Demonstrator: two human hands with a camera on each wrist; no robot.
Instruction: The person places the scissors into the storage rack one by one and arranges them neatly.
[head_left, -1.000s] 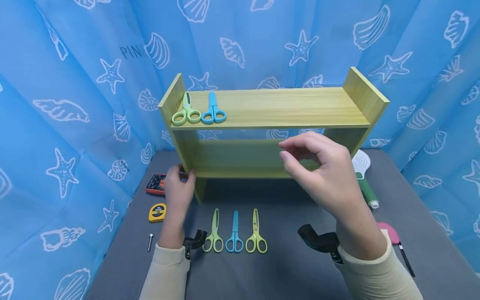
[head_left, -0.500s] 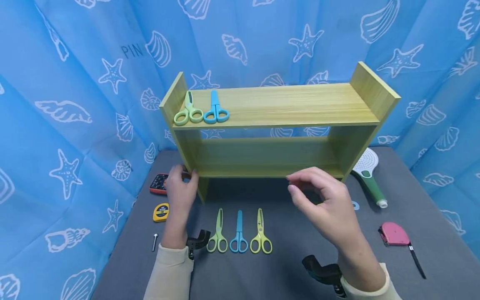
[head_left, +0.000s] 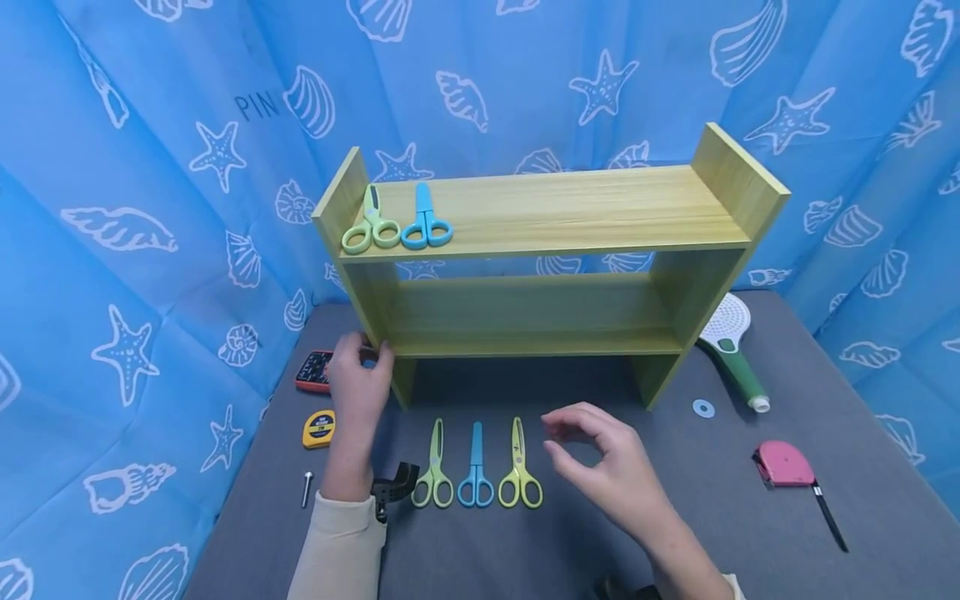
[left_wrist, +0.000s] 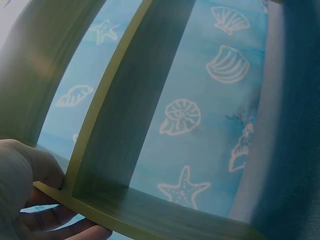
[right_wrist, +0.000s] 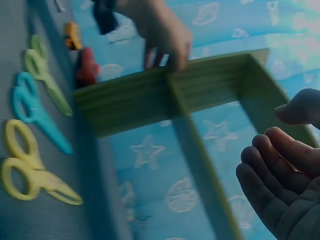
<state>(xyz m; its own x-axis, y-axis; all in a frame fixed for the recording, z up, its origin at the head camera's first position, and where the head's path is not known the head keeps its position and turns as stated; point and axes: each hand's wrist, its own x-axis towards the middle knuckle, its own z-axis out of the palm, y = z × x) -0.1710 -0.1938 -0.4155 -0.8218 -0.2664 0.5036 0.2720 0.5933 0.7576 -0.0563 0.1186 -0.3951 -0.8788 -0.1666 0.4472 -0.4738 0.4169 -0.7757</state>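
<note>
A small wooden shelf (head_left: 555,321) with two boards stands on the grey table. My left hand (head_left: 358,379) grips its left side panel at the lower board, thumb on one side and fingers on the other, as the left wrist view shows. My right hand (head_left: 600,458) holds nothing; its fingers are loosely bent, with thumb and fingertips apart, just right of the yellow scissors (head_left: 519,467). Blue scissors (head_left: 476,467) and green scissors (head_left: 433,467) lie in line to the left of those. On the top board rest another green pair of scissors (head_left: 371,225) and another blue pair of scissors (head_left: 426,221).
Left of the shelf lie a red-and-black multimeter (head_left: 313,371), a yellow tape measure (head_left: 319,429) and a bolt (head_left: 307,489). To the right are a green-handled shower head (head_left: 735,358), a pale blue ring (head_left: 703,408) and a pink tape measure (head_left: 783,464). A blue curtain (head_left: 525,83) hangs behind.
My right hand has come down from in front of the shelf to the table beside the yellow scissors. My left hand keeps its grip on the side panel.
</note>
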